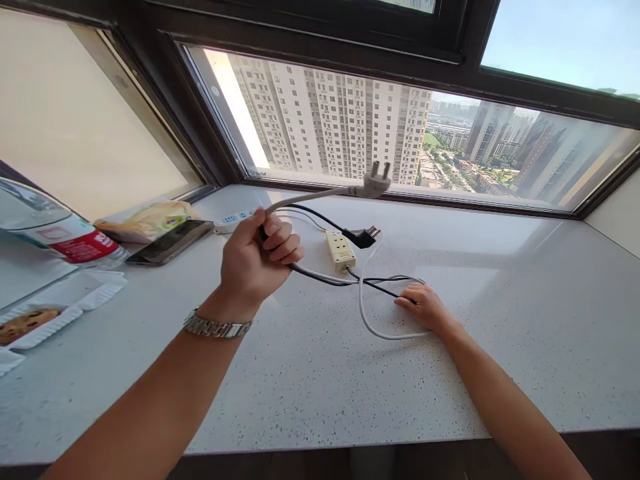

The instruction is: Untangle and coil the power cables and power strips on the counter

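now | left hand (260,257) clenched around smooth, round cords (327,280), raised above the surface (310,387) | right hand (423,307) pinching the black cord (383,289) down low | white plug (376,183) prongs-up, black plug (361,238) wedge-shaped | boxy cream socket block (341,250) between hands | surface glossy, speckled

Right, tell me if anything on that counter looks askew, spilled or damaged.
One untidy spot: a white cable loops loosely and crosses a black cable near the cream socket block, between the left hand and right hand, looking tangled. No spill or damage shows.
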Demonstrator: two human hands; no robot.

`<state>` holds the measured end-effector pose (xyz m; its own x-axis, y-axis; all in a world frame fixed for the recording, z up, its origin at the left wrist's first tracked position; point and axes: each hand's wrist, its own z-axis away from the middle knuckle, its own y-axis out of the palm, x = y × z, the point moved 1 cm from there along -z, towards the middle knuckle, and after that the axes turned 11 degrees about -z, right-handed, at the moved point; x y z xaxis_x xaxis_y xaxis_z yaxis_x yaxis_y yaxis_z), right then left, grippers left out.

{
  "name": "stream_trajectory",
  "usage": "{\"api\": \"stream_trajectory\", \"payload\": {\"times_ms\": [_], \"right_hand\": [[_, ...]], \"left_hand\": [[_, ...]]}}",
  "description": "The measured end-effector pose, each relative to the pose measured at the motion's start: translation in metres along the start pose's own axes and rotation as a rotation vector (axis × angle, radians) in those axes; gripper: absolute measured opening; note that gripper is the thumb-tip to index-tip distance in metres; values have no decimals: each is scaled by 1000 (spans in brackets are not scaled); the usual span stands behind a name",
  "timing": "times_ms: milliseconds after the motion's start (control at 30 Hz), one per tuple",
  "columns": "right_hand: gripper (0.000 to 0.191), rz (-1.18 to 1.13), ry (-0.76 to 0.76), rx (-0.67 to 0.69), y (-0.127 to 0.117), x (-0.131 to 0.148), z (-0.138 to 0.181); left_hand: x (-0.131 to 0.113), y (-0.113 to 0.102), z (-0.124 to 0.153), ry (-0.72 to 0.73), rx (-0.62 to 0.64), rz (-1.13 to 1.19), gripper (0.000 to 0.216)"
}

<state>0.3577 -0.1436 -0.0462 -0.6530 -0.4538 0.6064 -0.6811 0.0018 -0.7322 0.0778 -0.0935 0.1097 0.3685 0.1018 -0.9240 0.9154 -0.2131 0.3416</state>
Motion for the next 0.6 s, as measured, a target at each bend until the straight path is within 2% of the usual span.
{"api": "stream_trajectory", "payload": {"times_ms": [100, 167, 233, 333, 467, 600], "right_hand": [[61, -93, 75, -86, 0, -4, 2], [61, -149, 132, -175, -1, -5, 3], [55, -142, 138, -263, -4, -4, 5], [44, -15, 113, -354, -9, -3, 7], [57, 192, 225, -294, -10, -10, 10], [48, 209, 320, -263, -10, -19, 10]], "left_hand": [[5, -29, 12, 6, -144, 57, 52], [14, -45, 22, -21, -182, 5, 50], [23, -56, 33, -19, -165, -85, 47], [36, -65, 53, 4, -125, -279, 50], [44, -71, 78, -2, -193, -561, 51], [49, -79, 98, 9, -248, -854, 49]]}}
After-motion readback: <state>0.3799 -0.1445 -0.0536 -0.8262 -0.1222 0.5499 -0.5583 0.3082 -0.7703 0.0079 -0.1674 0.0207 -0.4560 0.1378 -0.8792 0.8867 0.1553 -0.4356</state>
